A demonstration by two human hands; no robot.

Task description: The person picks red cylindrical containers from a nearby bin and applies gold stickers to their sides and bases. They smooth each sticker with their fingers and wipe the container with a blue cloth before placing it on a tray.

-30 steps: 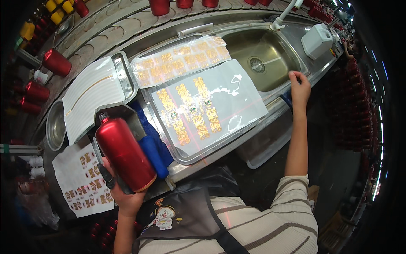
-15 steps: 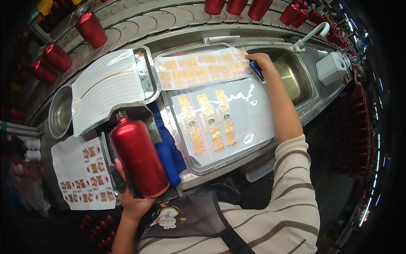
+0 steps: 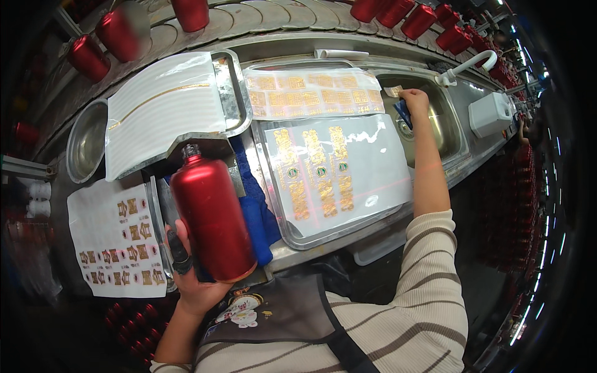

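My left hand (image 3: 189,267), with a black cover on one finger, is closed around the lower part of a glossy red bottle (image 3: 214,217), which stands tilted with its bare threaded neck up. Out over the sink, my right hand (image 3: 415,102) pinches a small gold-printed decal (image 3: 393,91). A flat dark blue piece (image 3: 403,114), perhaps a scraper, also sits in that hand. Just left of it lies a sheet of gold decals (image 3: 311,93). Below that, a sheet with three long gold strips (image 3: 379,168) rests on a metal tray (image 3: 305,244).
At the left are a white sheet with one gold line (image 3: 168,93), a round metal bowl (image 3: 87,146) and another decal sheet (image 3: 106,217). A blue cloth (image 3: 256,230) lies beside the bottle. The metal sink (image 3: 457,133) has a white tap (image 3: 469,62); a white jug (image 3: 491,115) stands beyond. Red bottles (image 3: 416,22) line the conveyor.
My right hand has moved right from the decal sheet's edge to over the sink, now with a small decal in its fingers. My left hand still holds the bottle. The view has shifted slightly.
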